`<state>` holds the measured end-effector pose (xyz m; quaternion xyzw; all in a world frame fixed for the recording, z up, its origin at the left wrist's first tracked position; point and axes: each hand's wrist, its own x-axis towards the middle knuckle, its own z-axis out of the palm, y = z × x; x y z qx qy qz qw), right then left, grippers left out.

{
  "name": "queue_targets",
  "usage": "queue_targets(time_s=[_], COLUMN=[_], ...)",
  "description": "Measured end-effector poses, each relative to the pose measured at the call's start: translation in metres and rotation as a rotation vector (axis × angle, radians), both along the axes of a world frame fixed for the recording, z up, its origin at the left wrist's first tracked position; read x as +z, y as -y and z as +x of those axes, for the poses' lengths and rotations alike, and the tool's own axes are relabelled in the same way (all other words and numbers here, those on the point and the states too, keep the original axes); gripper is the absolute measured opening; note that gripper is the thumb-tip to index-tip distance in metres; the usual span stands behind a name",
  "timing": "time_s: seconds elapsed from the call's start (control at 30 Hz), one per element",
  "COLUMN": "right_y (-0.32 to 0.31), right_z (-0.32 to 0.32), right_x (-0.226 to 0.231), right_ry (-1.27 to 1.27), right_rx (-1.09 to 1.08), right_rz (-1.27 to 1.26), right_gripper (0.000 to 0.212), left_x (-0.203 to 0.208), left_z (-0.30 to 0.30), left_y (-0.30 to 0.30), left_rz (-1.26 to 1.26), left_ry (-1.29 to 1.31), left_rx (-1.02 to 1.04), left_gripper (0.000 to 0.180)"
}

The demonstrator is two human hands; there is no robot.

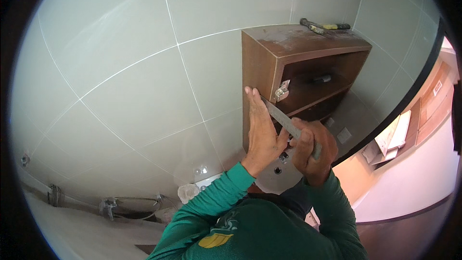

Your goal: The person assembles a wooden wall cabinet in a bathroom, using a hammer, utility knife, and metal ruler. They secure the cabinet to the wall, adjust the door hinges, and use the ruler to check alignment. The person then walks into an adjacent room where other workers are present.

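Note:
A brown wooden cabinet [260, 60] with an open front stands against the tiled wall. My left hand [262, 127] lies along its left side near the front edge, fingers stretched out and thumb apart. In my right hand [315, 151] is a long, flat, grey strip-like tool, which looks like a file [283, 119]. My fingers wrap round its lower end, and its upper end slants up to the cabinet's front edge beside my left fingers. A metal hinge [282, 90] sits just inside that edge, above the tool.
A hammer [315, 27] and another yellow-and-black handled tool [337, 26] lie on the dusty cabinet top. Below my hands is a white basin [269, 179]. A clear plastic cup [187, 192] stands left of my left forearm. A dark-edged frame [409, 101] runs along the right.

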<state>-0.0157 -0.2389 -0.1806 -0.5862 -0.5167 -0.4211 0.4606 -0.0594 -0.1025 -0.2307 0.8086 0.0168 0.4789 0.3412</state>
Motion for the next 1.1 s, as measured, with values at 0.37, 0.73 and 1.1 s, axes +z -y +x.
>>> queue_targets(time_s=[0.37,0.73,1.1], right_y=[-0.023,-0.057,-0.063], right_z=[0.028,0.024,0.015], right_x=[0.021,0.077,0.069], right_ry=[0.067,-0.293,-0.3], right_rx=[-0.049,0.139,0.126], right_rz=[0.096,0.309,0.345], right_gripper=[0.016,0.025,0.042], left_x=[0.008,0.047,0.052], left_z=[0.033,0.029,0.028], left_y=[-0.001,-0.03,-0.038], left_rz=[-0.038,0.042,-0.02], left_ry=[0.088,0.057,-0.021], left_rx=[0.108,-0.073,-0.097], left_gripper=[0.106,0.109,0.115])
